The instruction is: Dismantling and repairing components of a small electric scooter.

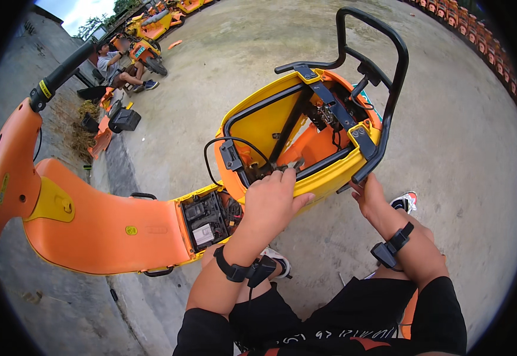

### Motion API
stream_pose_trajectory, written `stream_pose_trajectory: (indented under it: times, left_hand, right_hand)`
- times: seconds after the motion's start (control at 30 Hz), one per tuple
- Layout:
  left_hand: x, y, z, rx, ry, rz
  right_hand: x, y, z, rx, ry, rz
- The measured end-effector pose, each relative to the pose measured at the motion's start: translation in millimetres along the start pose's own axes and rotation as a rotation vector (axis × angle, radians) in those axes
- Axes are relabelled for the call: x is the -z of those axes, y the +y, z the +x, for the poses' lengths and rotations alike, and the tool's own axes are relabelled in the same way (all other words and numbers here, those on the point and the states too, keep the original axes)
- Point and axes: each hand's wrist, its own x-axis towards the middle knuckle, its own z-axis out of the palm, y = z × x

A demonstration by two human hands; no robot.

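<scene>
An orange and yellow electric scooter stands across in front of me, its seat off and its body compartment [258,118] open at the top. My left hand [270,204] hooks its fingers over the near edge of the yellow side panel [324,178], with the fingertips reaching into the opening. Under the rear end of that panel, beside the tip of the black grab rail [396,95], my right hand [372,199] is closed with curled fingers. What it holds, if anything, is hidden. A thin black cable [211,142] loops out of the compartment's front.
Ahead of the body lies an open battery bay [202,216] beside the orange footboard [116,225]. The handlebar [63,74] rises at the left. A person [119,65] sits by another scooter [146,50] at the far left. More scooters [472,29] line the far right.
</scene>
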Motion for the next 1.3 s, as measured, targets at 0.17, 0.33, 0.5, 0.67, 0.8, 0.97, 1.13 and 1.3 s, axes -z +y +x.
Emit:
stream_pose_trajectory:
  times: [0.17, 0.33, 0.5, 0.67, 0.8, 0.97, 1.13, 1.3]
  left_hand:
    - [-3.0, 5.9, 4.0, -0.003, -0.028, -0.031]
    - [9.1, 13.8, 1.6, 0.081, -0.08, -0.048]
    - [0.3, 15.5, 2.8, -0.009, 0.009, -0.01]
    - [-3.9, 13.0, -1.8, 0.004, -0.014, -0.008]
    - [-1.7, 18.7, 0.1, 0.049, -0.031, -0.012]
    - [-1.9, 15.3, 1.1, 0.083, -0.04, -0.018]
    - [-0.5, 19.9, 7.6, 0.121, -0.104, -0.023]
    - [-6.3, 24.0, 7.4, 0.125, -0.099, -0.012]
  right_hand:
    - [-2.2, 9.3, -4.0, 0.052, 0.051, -0.008]
    - [-11.8, 41.7, 27.8, 0.043, 0.07, -0.087]
    - [-11.6, 34.2, 44.4, -0.022, 0.142, 0.096]
    - [-19.3, 38.8, 36.3, -0.013, 0.173, 0.202]
    - [-24.5, 34.1, 22.2, -0.012, 0.224, 0.151]
    - [-30.0, 36.7, 24.6, -0.059, 0.17, 0.237]
    - [-11.1, 19.5, 18.7, -0.095, 0.055, 0.198]
    - [3.8, 13.6, 17.6, -0.126, -0.004, 0.174]
